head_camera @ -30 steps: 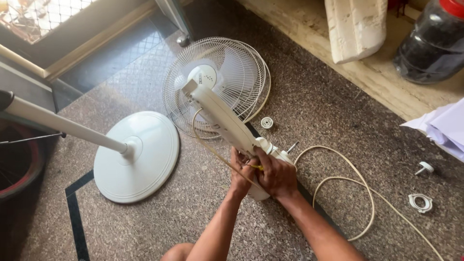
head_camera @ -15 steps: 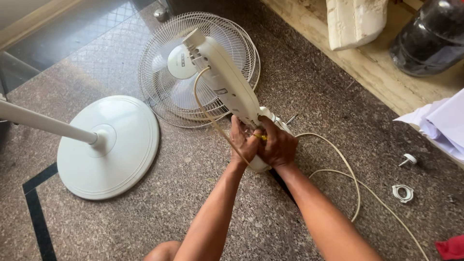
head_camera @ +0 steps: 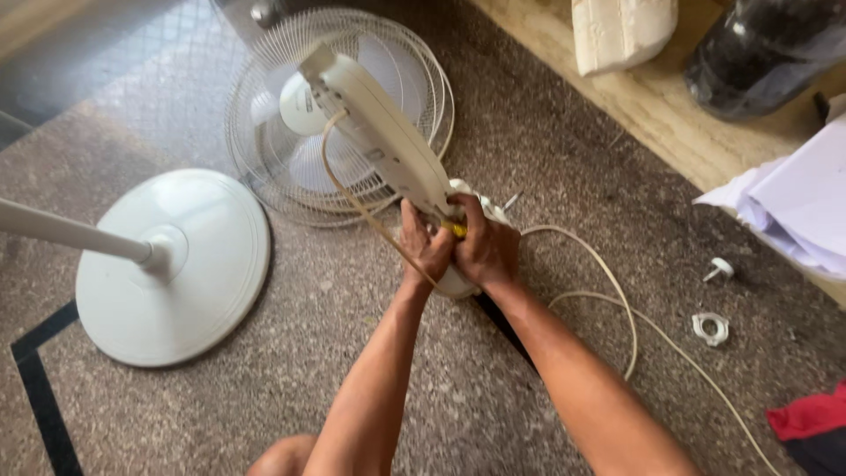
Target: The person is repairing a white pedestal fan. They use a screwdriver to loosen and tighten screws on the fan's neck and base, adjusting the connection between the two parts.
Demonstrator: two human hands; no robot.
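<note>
Floor of speckled brown stone [head_camera: 291, 397] fills most of the frame, with a dark inlaid stripe [head_camera: 40, 405] at lower left and a paler beige raised ledge [head_camera: 652, 115] running along the upper right. On that ledge, at the top edge, stand a white bag-like package [head_camera: 621, 31] and a dark rounded jar [head_camera: 767, 53]; loose white papers [head_camera: 793, 211] lie at the right edge. A red and dark cloth [head_camera: 815, 423] shows at lower right.

Your two hands meet at the centre of the frame. Your left hand [head_camera: 427, 247] and right hand [head_camera: 485, 247] are both closed around the lower end of a white fan neck [head_camera: 383, 132], which slants up toward the upper middle. Something small and yellow [head_camera: 456, 229] shows between your fingers; what it is cannot be told. Behind the neck, a white wire fan guard [head_camera: 344, 106] lies flat on the floor. A round white fan base [head_camera: 176, 264] with its pole [head_camera: 70, 231] lies at centre left. A cream power cord [head_camera: 608, 282] loops from your hands toward the lower right. Two small white fittings, a knob [head_camera: 721, 268] and a ring-shaped piece [head_camera: 710, 328], lie on the floor at the right.
</note>
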